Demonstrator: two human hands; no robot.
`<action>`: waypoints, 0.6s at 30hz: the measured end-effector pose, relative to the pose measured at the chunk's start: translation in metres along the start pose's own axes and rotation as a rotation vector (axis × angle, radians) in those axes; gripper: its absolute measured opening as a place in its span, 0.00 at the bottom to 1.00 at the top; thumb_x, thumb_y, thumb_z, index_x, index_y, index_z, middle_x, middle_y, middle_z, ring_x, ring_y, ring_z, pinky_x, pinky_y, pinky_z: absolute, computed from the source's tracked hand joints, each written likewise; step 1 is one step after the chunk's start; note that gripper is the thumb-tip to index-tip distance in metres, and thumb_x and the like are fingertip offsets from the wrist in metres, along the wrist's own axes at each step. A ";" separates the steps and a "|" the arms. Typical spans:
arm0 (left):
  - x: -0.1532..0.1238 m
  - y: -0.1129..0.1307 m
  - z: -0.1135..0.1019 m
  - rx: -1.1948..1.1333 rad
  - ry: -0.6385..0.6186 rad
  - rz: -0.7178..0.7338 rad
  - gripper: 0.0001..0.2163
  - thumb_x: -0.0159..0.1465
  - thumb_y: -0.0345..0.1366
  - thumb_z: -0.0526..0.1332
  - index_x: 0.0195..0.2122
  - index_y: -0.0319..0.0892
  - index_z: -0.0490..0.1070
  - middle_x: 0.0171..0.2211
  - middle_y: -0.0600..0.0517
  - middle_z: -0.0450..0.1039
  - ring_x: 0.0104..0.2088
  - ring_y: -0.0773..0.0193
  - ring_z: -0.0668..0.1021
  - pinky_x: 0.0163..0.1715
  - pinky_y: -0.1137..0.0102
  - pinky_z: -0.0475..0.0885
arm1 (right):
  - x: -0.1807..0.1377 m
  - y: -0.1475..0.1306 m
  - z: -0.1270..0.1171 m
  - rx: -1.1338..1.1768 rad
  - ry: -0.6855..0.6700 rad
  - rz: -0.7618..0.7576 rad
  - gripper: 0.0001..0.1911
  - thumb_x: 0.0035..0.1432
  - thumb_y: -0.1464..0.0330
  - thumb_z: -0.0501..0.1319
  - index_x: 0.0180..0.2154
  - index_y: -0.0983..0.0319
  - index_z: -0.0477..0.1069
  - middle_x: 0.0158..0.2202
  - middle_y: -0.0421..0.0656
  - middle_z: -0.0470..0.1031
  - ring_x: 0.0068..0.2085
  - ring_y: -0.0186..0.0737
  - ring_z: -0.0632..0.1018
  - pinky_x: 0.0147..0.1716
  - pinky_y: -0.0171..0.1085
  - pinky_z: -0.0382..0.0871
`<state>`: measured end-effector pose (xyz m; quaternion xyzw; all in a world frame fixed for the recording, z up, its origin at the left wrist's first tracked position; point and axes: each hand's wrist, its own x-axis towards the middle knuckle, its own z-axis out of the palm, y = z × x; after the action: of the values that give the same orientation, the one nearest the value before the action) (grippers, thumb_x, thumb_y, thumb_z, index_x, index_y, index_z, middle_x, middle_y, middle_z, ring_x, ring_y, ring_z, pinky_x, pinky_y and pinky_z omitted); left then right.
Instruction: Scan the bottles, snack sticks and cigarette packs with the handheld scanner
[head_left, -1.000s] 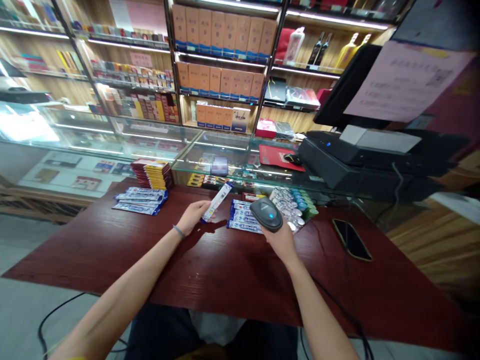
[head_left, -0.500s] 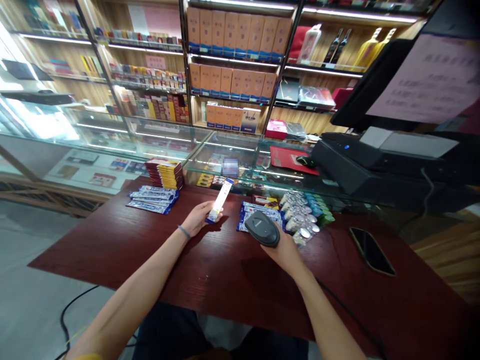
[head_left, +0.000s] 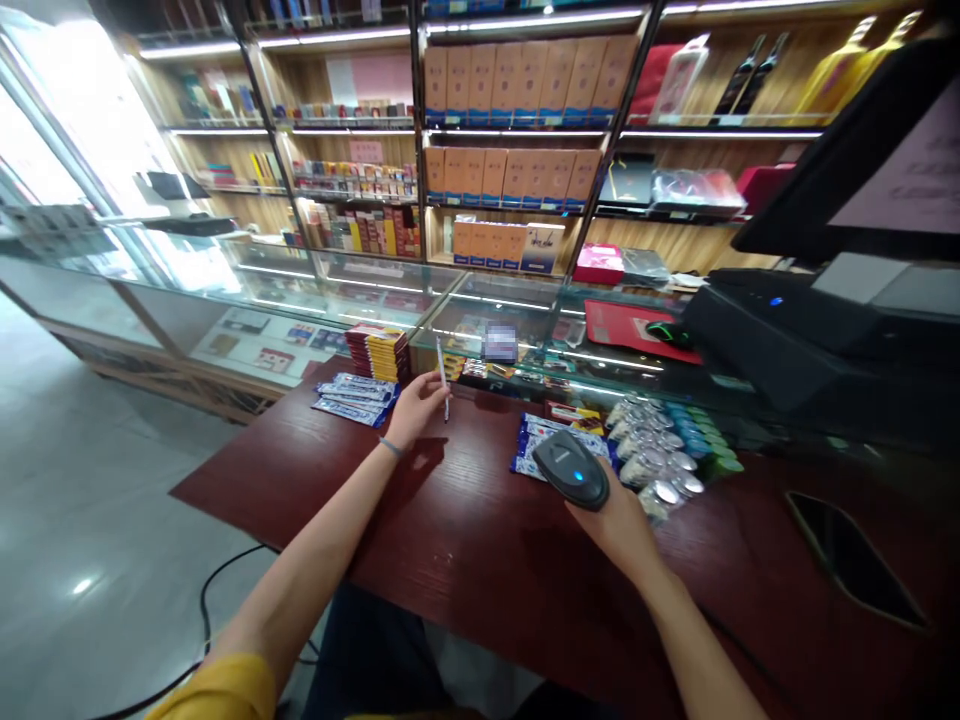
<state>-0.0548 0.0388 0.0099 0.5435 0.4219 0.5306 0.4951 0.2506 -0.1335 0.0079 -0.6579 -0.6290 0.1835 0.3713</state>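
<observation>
My left hand [head_left: 418, 408] pinches a slim blue-and-white packet [head_left: 442, 378] above the table, its thin edge facing me. My right hand [head_left: 611, 515] is wrapped round a dark barcode scanner [head_left: 571, 468] with a blue light lit on top. Under the scanner's head lie blue-and-white packets [head_left: 529, 440], partly covered by it. To the left of my left hand is a loose pile of similar packets [head_left: 352, 400]. Behind that pile stands a stack of red-and-yellow packets [head_left: 379, 352].
Silver-lidded containers [head_left: 649, 450] and green-blue ones [head_left: 705, 440] stand in rows right of the scanner. A phone [head_left: 855, 560] lies on the dark red table [head_left: 450, 520]. Behind it run a glass counter [head_left: 517, 290], a mouse [head_left: 671, 335] and a black monitor [head_left: 817, 190].
My left hand has turned the packet from its broad face to its thin edge. A blue light now shows on the scanner. The whole view has shifted, with things appearing further right.
</observation>
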 end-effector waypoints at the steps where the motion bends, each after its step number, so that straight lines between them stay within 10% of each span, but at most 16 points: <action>1: 0.003 0.002 -0.010 0.107 0.017 0.073 0.21 0.61 0.43 0.69 0.53 0.41 0.72 0.45 0.45 0.80 0.44 0.57 0.82 0.45 0.64 0.78 | 0.000 0.000 0.000 0.002 0.004 -0.002 0.22 0.54 0.57 0.62 0.50 0.55 0.67 0.36 0.44 0.83 0.42 0.53 0.84 0.38 0.41 0.73; 9: -0.011 0.006 -0.119 0.939 0.039 0.458 0.17 0.71 0.40 0.56 0.59 0.45 0.71 0.57 0.44 0.75 0.58 0.53 0.76 0.60 0.57 0.70 | -0.001 0.003 0.001 -0.051 0.012 0.000 0.23 0.56 0.57 0.61 0.52 0.54 0.68 0.36 0.45 0.83 0.41 0.55 0.84 0.38 0.42 0.73; 18: -0.020 -0.013 -0.214 1.318 -0.100 0.449 0.18 0.71 0.37 0.53 0.59 0.48 0.74 0.60 0.45 0.73 0.58 0.51 0.76 0.61 0.56 0.69 | -0.001 0.001 0.002 -0.094 0.022 0.043 0.23 0.55 0.55 0.60 0.52 0.53 0.66 0.34 0.45 0.83 0.41 0.57 0.85 0.36 0.42 0.72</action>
<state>-0.2683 0.0408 -0.0177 0.8284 0.5101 0.2279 -0.0409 0.2495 -0.1340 0.0057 -0.6901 -0.6184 0.1544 0.3428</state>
